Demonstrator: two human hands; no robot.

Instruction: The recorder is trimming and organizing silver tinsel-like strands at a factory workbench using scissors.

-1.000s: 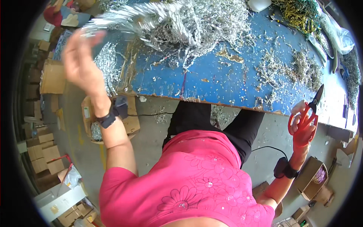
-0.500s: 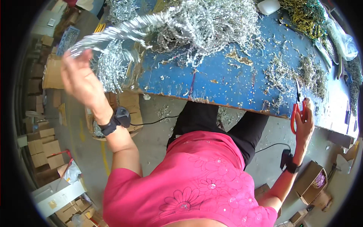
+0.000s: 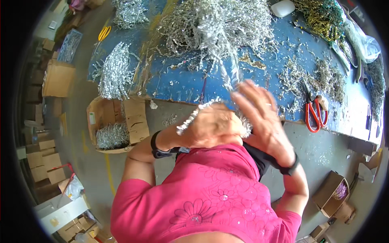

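Observation:
Both hands are raised together in front of my shirt, just off the table's near edge. A silver tinsel garland (image 3: 188,121) shows on both sides of my left hand (image 3: 214,126), whose fingers are curled round it. My right hand (image 3: 263,119) is close beside, fingers stretched out and slightly blurred; I see nothing gripped in it. Blurred silver strands run down from the big silver tinsel pile (image 3: 178,32) toward the fingers. Red-handled scissors (image 3: 311,115) lie at the table edge, right of my right hand.
On the blue table (image 3: 182,87) are a silver tinsel bundle (image 3: 115,73), yellow-handled scissors (image 3: 104,33), a white container (image 3: 283,8), tinsel scraps (image 3: 293,77) and gold-green tinsel (image 3: 320,20). Below stands a cardboard box (image 3: 137,121) holding silver tinsel.
My left hand has come from the far left to the middle, bringing tinsel. My right hand has let go of the red-handled scissors and moved left beside it.

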